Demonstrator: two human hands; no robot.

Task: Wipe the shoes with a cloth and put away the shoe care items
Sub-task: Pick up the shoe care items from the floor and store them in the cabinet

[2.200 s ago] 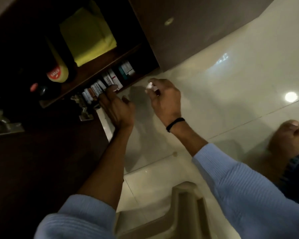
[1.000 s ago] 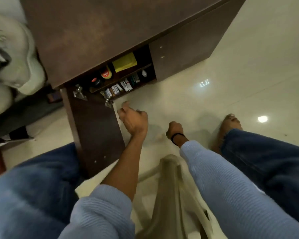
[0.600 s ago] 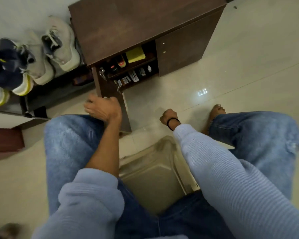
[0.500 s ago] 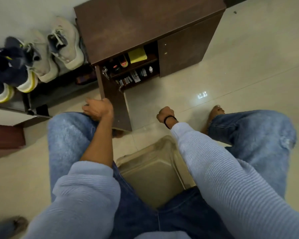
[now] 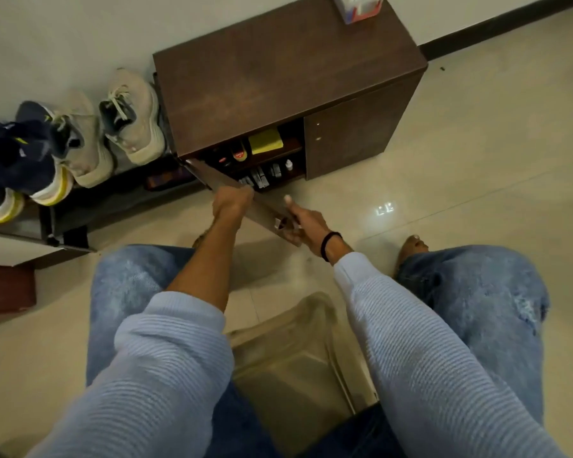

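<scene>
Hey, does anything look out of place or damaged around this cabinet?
The cabinet door stands ajar at an angle, held by the left hand and right hand. The jeans have a frayed tear at the right knee. Nothing looks spilled.

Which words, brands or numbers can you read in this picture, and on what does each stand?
No text can be read.
Red label on the bottle in the cabinet: too small.
Small boxes below it: print blurred.
Box on the cabinet top: print blurred, cut by the frame edge.
</scene>
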